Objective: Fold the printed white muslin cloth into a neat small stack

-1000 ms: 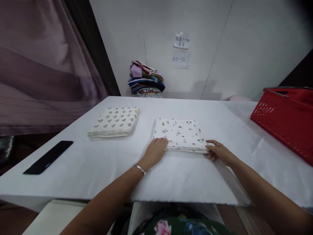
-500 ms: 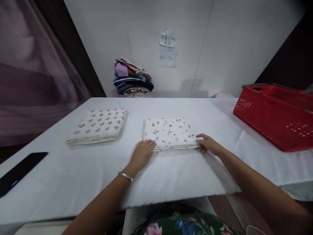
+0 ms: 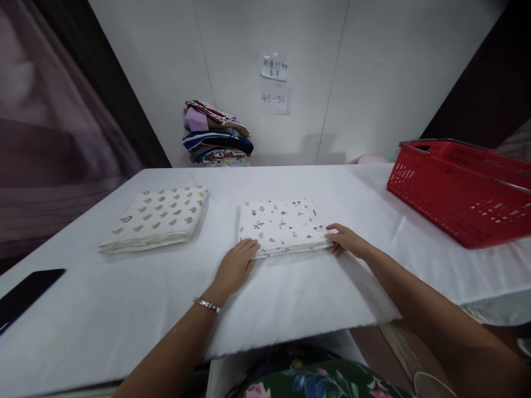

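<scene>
A folded white cloth with small dark prints (image 3: 282, 224) lies in the middle of the white table (image 3: 124, 298). My left hand (image 3: 236, 264) rests at its near left corner, fingers flat and touching the edge. My right hand (image 3: 346, 240) holds the near right corner, fingers curled around the edge with the thumb on top. A second folded cloth with grey heart prints (image 3: 155, 217) lies to the left, apart from both hands.
A red plastic basket (image 3: 460, 188) stands at the right on the table. A pile of folded clothes (image 3: 216, 134) sits at the back against the white wall, below paper notes (image 3: 274, 83). A black flat object (image 3: 25, 293) lies at the left edge.
The view has swung to the right, so everything sits further left in the picture. Both hands stay at the near corners of the printed cloth.
</scene>
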A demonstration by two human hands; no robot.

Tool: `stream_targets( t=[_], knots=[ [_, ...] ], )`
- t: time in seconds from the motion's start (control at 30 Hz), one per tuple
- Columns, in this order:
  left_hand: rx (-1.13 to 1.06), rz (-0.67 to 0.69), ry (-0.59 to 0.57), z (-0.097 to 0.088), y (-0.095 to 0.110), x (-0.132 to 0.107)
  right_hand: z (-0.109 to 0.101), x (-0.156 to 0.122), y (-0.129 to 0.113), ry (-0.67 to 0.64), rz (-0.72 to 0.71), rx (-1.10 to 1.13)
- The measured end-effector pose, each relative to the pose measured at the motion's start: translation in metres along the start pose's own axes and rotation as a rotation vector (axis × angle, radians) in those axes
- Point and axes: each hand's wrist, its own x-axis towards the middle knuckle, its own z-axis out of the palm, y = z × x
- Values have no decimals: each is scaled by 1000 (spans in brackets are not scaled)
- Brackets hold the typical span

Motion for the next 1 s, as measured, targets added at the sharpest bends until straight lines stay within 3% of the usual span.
stream_targets(
  t=[0.2,0.37,0.53,0.67,0.83,1.0],
  knots=[
    [-14,12,24,2,-2,0,-3,-2,-17,18,-57,2],
    [-26,33,69,4,-5,0,-6,5,-27,55,-202,140],
    [-20,32,66,4,-6,0,-1,9,-7,0,24,34],
    [-33,25,76,4,-6,0,0,9,1,9,57,-21],
    [-68,18,78,3,-7,-1,-1,5,-5,-103,101,-56],
    [-67,4,70,1,-6,-1,-3,3,-5,-235,142,64]
  ],
)
